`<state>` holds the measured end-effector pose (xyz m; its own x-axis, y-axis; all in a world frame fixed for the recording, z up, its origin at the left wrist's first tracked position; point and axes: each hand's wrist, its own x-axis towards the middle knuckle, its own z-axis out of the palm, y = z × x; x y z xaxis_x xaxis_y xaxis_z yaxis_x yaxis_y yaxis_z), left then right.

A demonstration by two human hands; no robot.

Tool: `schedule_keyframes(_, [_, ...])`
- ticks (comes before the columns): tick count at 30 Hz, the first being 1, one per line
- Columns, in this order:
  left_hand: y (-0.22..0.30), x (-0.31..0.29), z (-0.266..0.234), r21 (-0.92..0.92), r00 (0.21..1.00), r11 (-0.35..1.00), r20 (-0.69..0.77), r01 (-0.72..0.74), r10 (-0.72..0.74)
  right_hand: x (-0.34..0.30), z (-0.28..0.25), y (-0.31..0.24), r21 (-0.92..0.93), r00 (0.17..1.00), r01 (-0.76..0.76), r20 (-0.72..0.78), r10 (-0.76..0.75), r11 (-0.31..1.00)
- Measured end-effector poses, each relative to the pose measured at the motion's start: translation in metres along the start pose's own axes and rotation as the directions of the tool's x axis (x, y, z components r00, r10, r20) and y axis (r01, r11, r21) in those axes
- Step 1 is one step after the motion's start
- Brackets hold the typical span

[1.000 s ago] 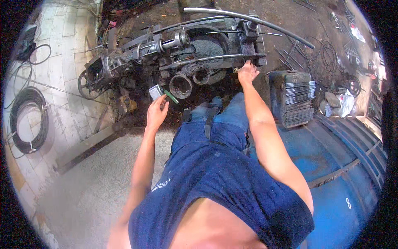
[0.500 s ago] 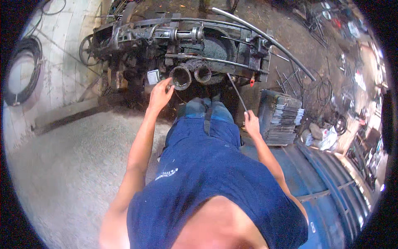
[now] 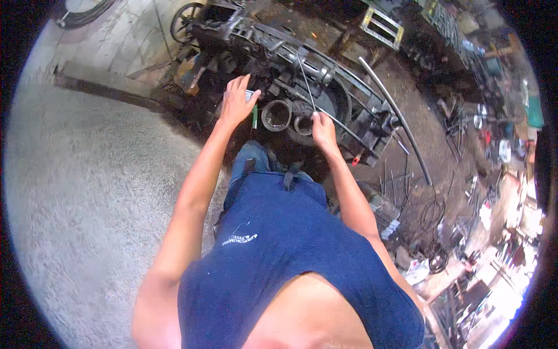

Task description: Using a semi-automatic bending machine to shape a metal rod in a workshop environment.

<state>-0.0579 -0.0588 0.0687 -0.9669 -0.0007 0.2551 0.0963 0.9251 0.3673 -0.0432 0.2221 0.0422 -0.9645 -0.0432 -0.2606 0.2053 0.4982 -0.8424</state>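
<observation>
My left hand (image 3: pixel 235 104) hovers at the near side of a dark, greasy machine (image 3: pixel 317 71), fingers stretched out. A small pale box (image 3: pixel 250 95) shows between its thumb and forefinger; whether they touch it I cannot tell. My right hand (image 3: pixel 323 129) is closed round the near end of a thin metal rod (image 3: pixel 306 80), which points away over the machine. Between my hands sit two round, open-topped metal containers (image 3: pixel 265 118), side by side and dirty. A green strip (image 3: pixel 254 118) hangs next to the left one.
A long bent pipe (image 3: pixel 395 113) juts out past the machine's right end, near a red-tipped piece (image 3: pixel 356 159). A spoked wheel (image 3: pixel 187 23) stands at the far left. Rods and cables lie on the dirt floor at right; a pale concrete floor (image 3: pixel 104 186) spreads at left.
My view has turned, so the machine now slants down to the right. My right hand has brought the rod up and left over the machine. The left hand's fingers have straightened, away from the round container.
</observation>
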Motion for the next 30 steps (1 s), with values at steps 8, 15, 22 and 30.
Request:
schedule_keyframes(8, [-0.026,0.066,-0.036,-0.001,0.993,0.999,-0.107,-0.038,0.038,0.066,0.062,-0.063,0.131,0.998,-0.049,0.055,0.042,0.990])
schedule_keyframes(15, [-0.144,0.124,-0.027,-0.064,0.990,0.996,-0.130,-0.067,0.058,0.094,0.131,-0.160,0.389,0.946,-0.295,0.249,0.208,0.873])
schedule_keyframes(22, [-0.286,0.223,-0.020,-0.118,0.980,0.984,-0.160,-0.135,0.116,0.154,0.242,-0.261,0.533,0.877,-0.481,0.310,0.368,0.696])
schedule_keyframes(30, [-0.413,0.375,-0.016,0.131,0.982,0.973,-0.023,0.189,-0.188,0.196,0.331,-0.325,0.665,0.784,-0.458,-0.010,0.621,0.589])
